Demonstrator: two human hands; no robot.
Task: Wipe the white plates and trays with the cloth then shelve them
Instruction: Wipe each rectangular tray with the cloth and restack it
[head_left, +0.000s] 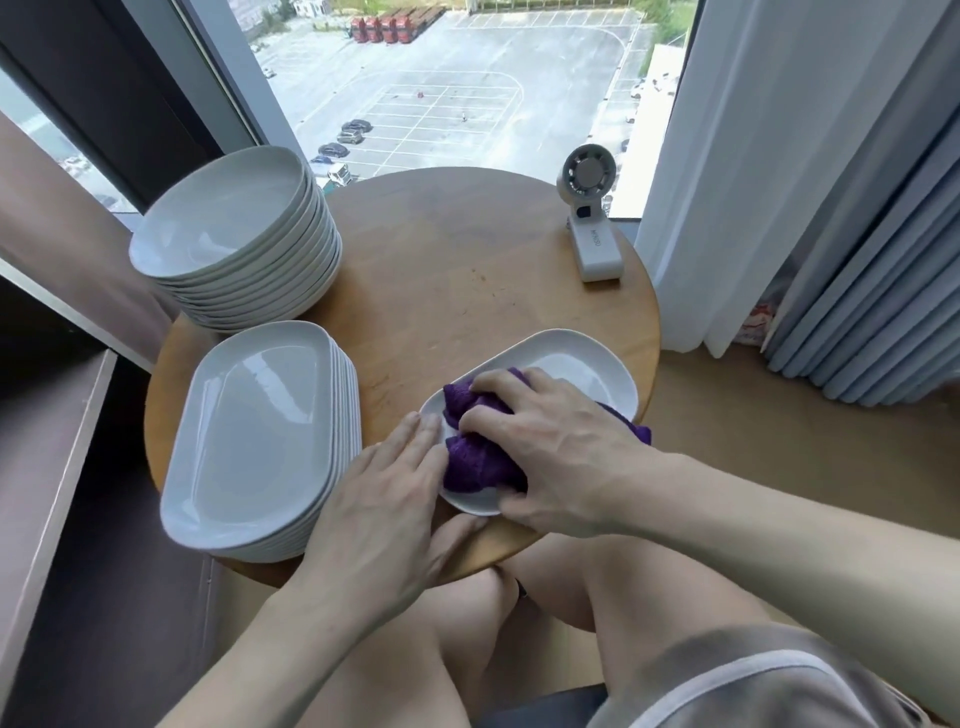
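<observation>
A single white oblong tray (571, 364) lies on the round wooden table (441, 270) near its front edge. My right hand (545, 441) grips a bunched purple cloth (478, 462) and presses it onto the tray's near half. My left hand (384, 493) holds the tray's left rim, fingers flat on top and the thumb tucked under the edge. A stack of several white oblong trays (254, 436) stands at the table's left front. Behind it rises a stack of several round white plates (228, 234).
A small white desk fan (589, 218) stands at the table's back right. A window is behind the table, pale curtains (831, 208) hang at the right, and a dark shelf unit (57, 467) lies at the left. My bare knees are under the table's front edge.
</observation>
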